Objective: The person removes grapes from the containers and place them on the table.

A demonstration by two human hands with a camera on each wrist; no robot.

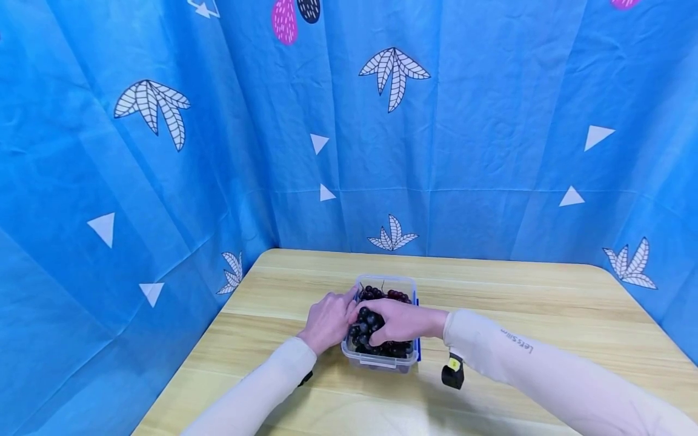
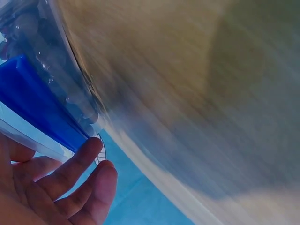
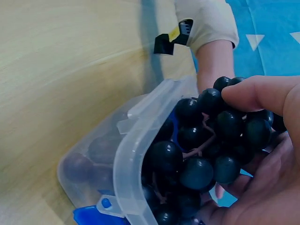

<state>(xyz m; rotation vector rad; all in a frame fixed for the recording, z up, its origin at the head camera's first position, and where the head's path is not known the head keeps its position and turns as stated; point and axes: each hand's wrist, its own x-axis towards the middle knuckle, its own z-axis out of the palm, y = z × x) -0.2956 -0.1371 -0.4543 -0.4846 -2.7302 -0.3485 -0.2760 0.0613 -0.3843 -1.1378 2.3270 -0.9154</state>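
A clear plastic container with blue side latches stands lidless on the table, filled with dark fruit. My right hand reaches over it and grips a bunch of black grapes at its near left part. In the right wrist view, the thumb presses the grapes from above and the other fingers lie beneath, partly hidden. My left hand holds the container's left edge. Its fingers bend beside the open blue latch in the left wrist view; its thumb is hard to make out there.
More dark bunches with thin stems lie at the container's far end, a reddish one among them. The wooden table extends to both sides. A blue patterned curtain hangs behind it and at the left.
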